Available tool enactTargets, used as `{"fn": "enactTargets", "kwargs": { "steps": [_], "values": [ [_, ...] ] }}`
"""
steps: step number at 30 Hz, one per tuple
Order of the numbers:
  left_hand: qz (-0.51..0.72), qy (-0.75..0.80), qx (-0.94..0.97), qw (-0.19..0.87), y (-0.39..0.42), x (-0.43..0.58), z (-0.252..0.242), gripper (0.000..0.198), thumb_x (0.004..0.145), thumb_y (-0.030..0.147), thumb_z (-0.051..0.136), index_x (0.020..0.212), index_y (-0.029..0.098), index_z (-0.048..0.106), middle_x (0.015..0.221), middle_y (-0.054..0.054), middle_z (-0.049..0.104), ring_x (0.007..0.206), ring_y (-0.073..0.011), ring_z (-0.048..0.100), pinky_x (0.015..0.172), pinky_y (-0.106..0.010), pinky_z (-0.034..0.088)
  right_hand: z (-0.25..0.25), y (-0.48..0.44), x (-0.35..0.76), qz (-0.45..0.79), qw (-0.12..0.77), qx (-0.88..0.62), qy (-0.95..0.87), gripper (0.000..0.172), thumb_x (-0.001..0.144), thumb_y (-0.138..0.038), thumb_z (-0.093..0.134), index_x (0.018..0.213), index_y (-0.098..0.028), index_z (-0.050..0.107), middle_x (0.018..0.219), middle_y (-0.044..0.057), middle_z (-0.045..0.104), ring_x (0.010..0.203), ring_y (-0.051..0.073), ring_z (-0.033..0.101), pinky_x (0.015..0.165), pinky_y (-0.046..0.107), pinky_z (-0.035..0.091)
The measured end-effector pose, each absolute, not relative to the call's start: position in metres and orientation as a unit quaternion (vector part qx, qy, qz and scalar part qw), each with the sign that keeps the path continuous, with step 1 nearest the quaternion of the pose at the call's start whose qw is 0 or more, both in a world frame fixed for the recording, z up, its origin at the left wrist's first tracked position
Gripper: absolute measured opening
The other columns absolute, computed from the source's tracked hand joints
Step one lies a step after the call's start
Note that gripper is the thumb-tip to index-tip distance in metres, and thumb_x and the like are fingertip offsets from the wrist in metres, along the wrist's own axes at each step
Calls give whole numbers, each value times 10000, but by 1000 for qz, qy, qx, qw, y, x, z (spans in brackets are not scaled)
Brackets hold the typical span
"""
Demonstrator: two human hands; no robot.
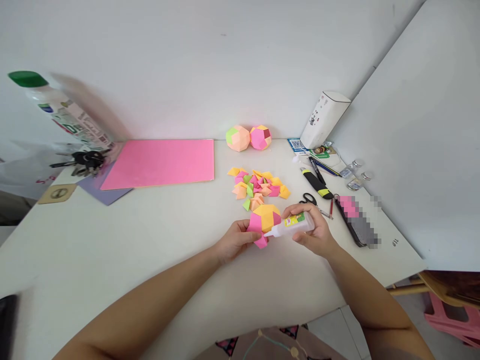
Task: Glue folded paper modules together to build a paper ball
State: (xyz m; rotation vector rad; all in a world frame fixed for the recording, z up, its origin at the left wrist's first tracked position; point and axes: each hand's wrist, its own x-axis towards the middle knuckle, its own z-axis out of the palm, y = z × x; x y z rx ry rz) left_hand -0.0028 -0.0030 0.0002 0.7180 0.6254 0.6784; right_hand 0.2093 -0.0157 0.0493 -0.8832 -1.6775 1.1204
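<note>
My left hand grips a partly built paper ball of pink, yellow and orange folded pieces, held just above the white table. My right hand is closed round a small white glue bottle, whose nozzle points left and touches the ball's lower side. Just behind the ball lies a pile of several folded paper pieces in pink, orange, yellow and green. Two finished paper balls rest against the back wall.
A pink sheet lies at the back left over a purple one, with keys and a green-capped bottle beside it. To the right are scissors, a highlighter, pens, a phone and a white device.
</note>
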Motion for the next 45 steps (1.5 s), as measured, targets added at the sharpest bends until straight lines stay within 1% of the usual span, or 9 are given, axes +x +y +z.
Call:
{"fn": "enactTargets", "kwargs": {
  "steps": [7,13,19,23,29,31,35,41,45],
  "values": [
    [315,290,351,833,-3,-3,0,215,634,196,706,832,114,701,808,-79,680,778,-194,601,759,-326,444,47,-14,209,430,471,-373,-674,344,731,-389,694,982,-240,512,931,61,585,850,201,575,713,339,470],
    [324,294,348,829,-4,-3,-2,230,629,195,714,851,135,699,810,-61,669,752,-177,587,719,-303,445,46,-13,210,431,472,-384,-666,335,726,-411,691,959,-238,525,916,64,588,829,204,572,688,330,465],
    [323,259,362,835,-4,-3,-2,254,673,239,704,906,140,699,933,-101,696,910,-260,631,831,-379,446,47,-13,210,424,482,-386,-663,329,727,-413,690,956,-236,533,907,65,595,828,205,571,698,336,466],
    [324,252,356,839,-4,-3,0,266,682,250,704,924,140,695,964,-111,694,963,-285,626,889,-421,434,47,-14,210,423,483,-394,-658,337,726,-424,686,960,-239,528,906,65,595,820,204,565,683,330,462],
    [329,239,358,840,-3,-3,1,259,693,250,697,924,132,692,988,-107,686,982,-272,612,926,-431,424,44,-15,209,420,493,-388,-655,332,727,-413,689,965,-245,530,904,62,602,840,205,564,699,336,463],
    [325,250,361,838,-3,-3,0,261,682,255,703,911,130,693,994,-113,683,977,-273,611,908,-417,431,45,-14,209,414,493,-389,-659,342,723,-435,685,959,-243,528,900,63,603,832,205,565,698,340,465],
    [321,280,362,829,-3,-3,-3,237,660,250,714,860,125,694,900,-100,693,891,-250,625,822,-371,457,46,-14,209,404,487,-394,-667,356,715,-473,678,939,-239,531,880,60,606,803,200,568,679,330,471],
    [317,286,350,834,-3,-3,-1,265,652,247,721,889,134,691,954,-107,688,914,-246,616,834,-365,442,48,-14,209,403,491,-385,-669,346,721,-474,674,934,-240,534,850,55,607,767,192,553,650,318,459],
    [324,283,345,834,-3,-3,-1,214,653,229,722,841,132,694,880,-88,689,838,-216,618,800,-347,449,49,-14,209,411,492,-379,-668,331,725,-456,678,936,-240,543,847,51,602,764,190,549,644,310,450]
  ]
}}
